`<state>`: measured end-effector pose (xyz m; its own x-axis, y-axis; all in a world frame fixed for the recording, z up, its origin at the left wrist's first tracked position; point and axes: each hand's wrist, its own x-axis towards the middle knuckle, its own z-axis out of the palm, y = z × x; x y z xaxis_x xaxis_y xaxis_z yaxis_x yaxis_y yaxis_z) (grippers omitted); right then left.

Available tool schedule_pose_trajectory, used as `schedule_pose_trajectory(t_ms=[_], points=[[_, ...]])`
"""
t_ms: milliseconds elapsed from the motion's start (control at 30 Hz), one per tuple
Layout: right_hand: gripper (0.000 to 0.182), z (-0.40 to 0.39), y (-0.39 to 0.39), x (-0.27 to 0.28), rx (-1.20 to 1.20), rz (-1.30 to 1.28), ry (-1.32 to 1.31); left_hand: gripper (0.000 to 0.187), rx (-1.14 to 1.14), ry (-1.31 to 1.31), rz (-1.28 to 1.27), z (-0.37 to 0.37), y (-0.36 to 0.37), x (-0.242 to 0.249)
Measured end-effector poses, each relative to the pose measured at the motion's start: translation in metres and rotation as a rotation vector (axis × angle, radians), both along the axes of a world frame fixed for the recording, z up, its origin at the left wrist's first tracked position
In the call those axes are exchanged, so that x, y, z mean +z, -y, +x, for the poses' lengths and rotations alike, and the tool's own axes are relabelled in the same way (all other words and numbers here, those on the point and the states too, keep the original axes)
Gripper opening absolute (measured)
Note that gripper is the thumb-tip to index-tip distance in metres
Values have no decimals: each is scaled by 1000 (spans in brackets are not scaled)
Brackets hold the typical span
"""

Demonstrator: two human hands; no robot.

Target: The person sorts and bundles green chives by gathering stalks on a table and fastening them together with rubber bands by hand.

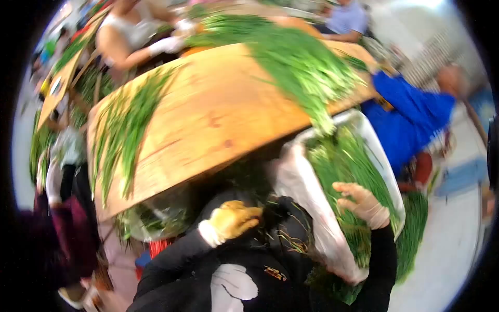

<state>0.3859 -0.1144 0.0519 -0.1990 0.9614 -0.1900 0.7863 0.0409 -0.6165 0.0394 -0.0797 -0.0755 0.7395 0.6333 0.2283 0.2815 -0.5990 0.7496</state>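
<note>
My left hand point(235, 220), in a yellowed glove with a white cuff, hovers over my lap in front of the table edge. Its fingers point right, loosely extended, with nothing visible in them. To the right, my right hand point(364, 204) wears a pale glove and is held over a white tub point(389, 179), fingers apart and bent. Long green stalks point(349, 158), like garlic chives or scallions, fill that tub. Dry brownish leaf scraps point(296, 231) lie on my dark clothing between the hands. The picture is somewhat blurred.
A wooden table point(208, 119) stands ahead, with a large pile of green stalks point(301, 62) and a thinner spread point(127, 125) at left. A gloved person point(132, 31) sits across; one in blue point(408, 112) is at right. More greens point(413, 234) lie beside the tub.
</note>
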Motion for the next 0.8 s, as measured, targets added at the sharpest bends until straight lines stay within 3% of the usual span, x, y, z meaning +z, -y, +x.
schedule_pose_trajectory(t_ms=[33, 167, 233, 300, 367, 433, 500, 567, 633, 700, 800], points=[[37, -21, -25, -10, 214, 7, 139, 27, 44, 81, 36, -3, 6, -14], [39, -102, -86, -68, 649, -211, 55, 24, 316, 59, -127, -39, 34, -38], [38, -135, -99, -88, 679, -450, -88, 21, 467, 63, -203, -60, 51, -52], [33, -166, -99, -103, 675, -589, -53, 20, 645, 12, -227, -84, 81, -69], [29, -191, -97, -127, 820, -522, 42, 20, 849, 63, -336, -103, 114, -74], [26, -223, -86, -145, 913, -550, -108, 20, 1024, 46, -487, -119, 149, -69], [24, -261, -72, -160, 908, -749, -190, 21, 1179, 129, -458, -133, 186, -86], [23, -299, -57, -164, 1039, -789, -93, 20, 1464, 232, -745, -149, 226, -97], [21, -327, -45, -165, 1158, -703, -95, 22, 1821, 328, -966, -169, 262, -128], [20, -347, -32, -167, 1241, -601, -101, 22, 2033, 323, -961, -199, 309, -196], [16, -354, -18, -166, 1045, -698, -176, 22, 2292, 356, -938, -239, 326, -230]])
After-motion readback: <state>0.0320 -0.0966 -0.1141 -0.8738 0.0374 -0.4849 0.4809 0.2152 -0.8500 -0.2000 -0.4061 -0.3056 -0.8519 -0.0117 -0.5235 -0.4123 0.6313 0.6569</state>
